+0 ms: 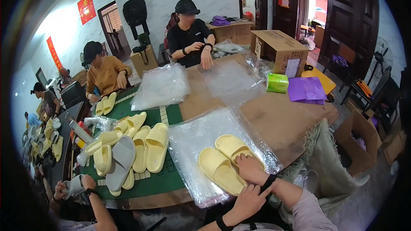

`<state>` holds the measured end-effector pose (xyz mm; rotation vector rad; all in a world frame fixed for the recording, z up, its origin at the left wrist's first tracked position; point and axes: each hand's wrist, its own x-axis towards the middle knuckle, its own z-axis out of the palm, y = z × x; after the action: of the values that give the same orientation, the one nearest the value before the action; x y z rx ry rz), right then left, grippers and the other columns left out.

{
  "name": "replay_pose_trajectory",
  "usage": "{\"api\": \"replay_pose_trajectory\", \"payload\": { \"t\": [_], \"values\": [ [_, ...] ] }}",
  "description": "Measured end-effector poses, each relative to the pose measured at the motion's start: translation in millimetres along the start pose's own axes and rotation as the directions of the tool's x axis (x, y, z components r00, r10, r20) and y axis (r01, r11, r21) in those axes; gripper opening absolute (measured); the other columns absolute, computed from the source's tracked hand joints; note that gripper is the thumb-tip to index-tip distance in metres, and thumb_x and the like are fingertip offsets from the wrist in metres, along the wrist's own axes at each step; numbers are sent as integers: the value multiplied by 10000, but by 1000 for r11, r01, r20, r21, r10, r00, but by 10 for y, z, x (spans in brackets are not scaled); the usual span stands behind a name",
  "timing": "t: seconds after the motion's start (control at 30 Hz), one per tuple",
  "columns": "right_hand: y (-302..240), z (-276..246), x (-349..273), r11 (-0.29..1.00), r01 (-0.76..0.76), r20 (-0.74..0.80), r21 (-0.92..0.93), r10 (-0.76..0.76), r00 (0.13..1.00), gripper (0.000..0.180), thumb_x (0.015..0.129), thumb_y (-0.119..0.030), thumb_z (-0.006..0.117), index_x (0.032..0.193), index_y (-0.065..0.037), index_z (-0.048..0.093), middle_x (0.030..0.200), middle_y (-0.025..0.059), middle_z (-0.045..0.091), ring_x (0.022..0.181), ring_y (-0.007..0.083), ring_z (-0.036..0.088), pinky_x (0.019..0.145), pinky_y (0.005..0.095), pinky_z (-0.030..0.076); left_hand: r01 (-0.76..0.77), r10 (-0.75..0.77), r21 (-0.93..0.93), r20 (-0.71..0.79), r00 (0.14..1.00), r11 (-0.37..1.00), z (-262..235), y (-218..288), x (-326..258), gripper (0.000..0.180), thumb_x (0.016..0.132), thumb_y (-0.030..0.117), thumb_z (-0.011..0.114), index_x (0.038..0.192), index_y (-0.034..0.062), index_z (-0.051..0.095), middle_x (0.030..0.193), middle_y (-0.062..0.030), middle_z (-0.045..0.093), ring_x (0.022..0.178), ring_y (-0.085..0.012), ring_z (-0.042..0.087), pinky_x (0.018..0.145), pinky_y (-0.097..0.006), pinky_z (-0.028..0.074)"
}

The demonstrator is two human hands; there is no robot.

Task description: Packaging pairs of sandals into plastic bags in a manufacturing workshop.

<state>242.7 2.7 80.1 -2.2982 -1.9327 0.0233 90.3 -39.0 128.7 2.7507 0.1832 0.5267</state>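
Observation:
A pair of pale yellow slippers lies on a stack of clear plastic bags in front of me. My right hand rests over the right slipper, its fingers lying loosely across the strap and foot opening. A black wristband circles my right wrist. From below, my left hand reaches across to that wrist, its fingertips closed at the band's edge. Another black band is on my left wrist.
Yellow and grey slippers are heaped on a green mat at left, beside another person's hands holding a grey slipper. Two people work across the table. More bags, a cardboard box, a green tissue pack and purple sheets lie beyond. A woven sack hangs at right.

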Motion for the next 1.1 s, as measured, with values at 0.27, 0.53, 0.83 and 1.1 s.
{"api": "replay_pose_trajectory", "payload": {
  "t": [0.27, 0.53, 0.83, 1.1],
  "values": [
    [-102, -8, -96, 999, -20, 52, -42, 22, 998, 258, 824, -172, 543, 1049, -48, 564, 996, 142, 592, 813, 289, 642, 686, 415, 505, -9, 8, -11, -51, 999, 1000, 50, 97, -123, 645, 823, 184, 601, 1437, 156, 407, 849, -74, 481, 822, -231, 491, 727, -344, 405],
    [-74, -3, -65, 997, -64, -38, 35, 65, 997, 215, 817, -155, 541, 999, -51, 589, 948, 136, 604, 804, 302, 630, 697, 431, 486, -4, -2, -45, -127, 992, 999, 5, 89, 17, 596, 762, 140, 628, 1347, 108, 515, 765, -81, 468, 700, -267, 509, 605, -393, 404],
    [-85, 136, 34, 997, -64, -76, -46, 60, 995, 232, 793, -173, 575, 991, -51, 579, 937, 105, 603, 783, 253, 634, 651, 378, 482, 99, -102, -25, -162, 982, 995, -42, 90, -54, 577, 775, 81, 633, 1343, 97, 532, 741, -71, 462, 689, -244, 454, 623, -372, 369],
    [-67, -166, -2, 983, -103, 92, 151, 89, 992, 270, 860, -229, 553, 1001, -4, 600, 983, 153, 607, 866, 333, 645, 762, 440, 509, 245, -255, -77, -166, 953, 966, -269, -178, -243, 433, 790, 68, 628, 1219, 46, 575, 790, -125, 510, 756, -312, 490, 691, -422, 381]
  ]
}}
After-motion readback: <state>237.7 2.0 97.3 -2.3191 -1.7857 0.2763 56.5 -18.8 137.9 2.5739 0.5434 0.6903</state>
